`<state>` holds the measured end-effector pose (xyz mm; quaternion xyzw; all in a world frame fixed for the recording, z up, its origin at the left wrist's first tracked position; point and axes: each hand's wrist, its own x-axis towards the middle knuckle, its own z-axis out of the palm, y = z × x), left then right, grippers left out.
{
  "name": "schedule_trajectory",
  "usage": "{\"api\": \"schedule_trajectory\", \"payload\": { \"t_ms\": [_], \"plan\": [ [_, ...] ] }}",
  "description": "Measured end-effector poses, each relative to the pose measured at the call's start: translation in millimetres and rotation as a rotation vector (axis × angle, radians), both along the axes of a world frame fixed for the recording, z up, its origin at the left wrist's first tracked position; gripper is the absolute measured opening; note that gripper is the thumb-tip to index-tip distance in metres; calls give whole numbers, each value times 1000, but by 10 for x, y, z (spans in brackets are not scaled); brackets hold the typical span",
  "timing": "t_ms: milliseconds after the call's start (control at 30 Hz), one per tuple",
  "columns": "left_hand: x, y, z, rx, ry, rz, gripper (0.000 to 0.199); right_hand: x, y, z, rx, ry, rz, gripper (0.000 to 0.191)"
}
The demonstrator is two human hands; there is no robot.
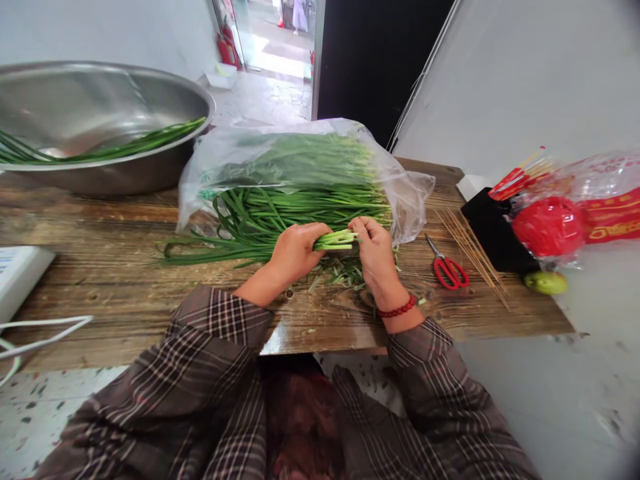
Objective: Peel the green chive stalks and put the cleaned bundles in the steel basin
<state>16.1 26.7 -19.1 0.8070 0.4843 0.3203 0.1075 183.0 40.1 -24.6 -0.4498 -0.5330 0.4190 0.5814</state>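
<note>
Streaky brown grain runs right along our surface [125, 293], knots and all, and across its middle we have a bag [413, 210] of thin, crinkled, see-through plastic drawn over the far part of a thick heap of greens [300, 200]: long, flat, glossy blades, pale at the right-hand ends. To the left, a wide bowl [130, 181] of shiny steel, smooth and round-rimmed, with a second lot of greens [155, 135] lying inside. On the right we spot scissors [440, 257] with red loop handles, thin wooden sticks [470, 251] laid slantwise, and a boxy black holder [493, 230].

And look: our left hand [295, 253] is curled around a bunch [337, 240], thumb laid over it, light green ends poking out to the right, dark blades trailing left across the front of the heap. Our right hand [376, 257] has thumb and forefinger pinched on those pale tips, a beaded red bracelet [397, 310] at the wrist. Just beneath, limp shredded scraps [345, 273] litter the surface.
</note>
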Motion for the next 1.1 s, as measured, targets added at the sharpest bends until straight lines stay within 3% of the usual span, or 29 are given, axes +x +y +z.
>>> {"api": "schedule_trajectory", "payload": {
  "t_ms": [100, 233, 367, 500, 667, 767, 967, 1100],
  "plan": [
    [-19, 33, -19, -45, -81, 36, 12, 79, 37, 43, 35, 142, -98, 24],
    [-42, 58, 20, -84, -159, 85, 25, 199, 66, 109, 57, 269, -98, 21],
    [-36, 52, 75, -116, -192, 99, 27, 214, 22, 159, 209, -20, -149, 7],
    [-36, 47, 81, -117, -223, 88, 26, 184, -36, 191, 384, -368, -178, 8],
    [-43, 50, 57, -116, -195, 70, 27, 137, -41, 150, 283, -287, -53, 22],
    [-45, 47, 47, -123, -183, 56, 27, 142, -41, 132, 316, -341, 10, 26],
    [-54, 40, 62, -102, -191, 55, 26, 291, -14, 141, 413, -638, -1, 27],
    [-58, 37, 87, -90, -195, 85, 25, 380, 23, 144, 405, -683, -101, 19]
  ]
}}
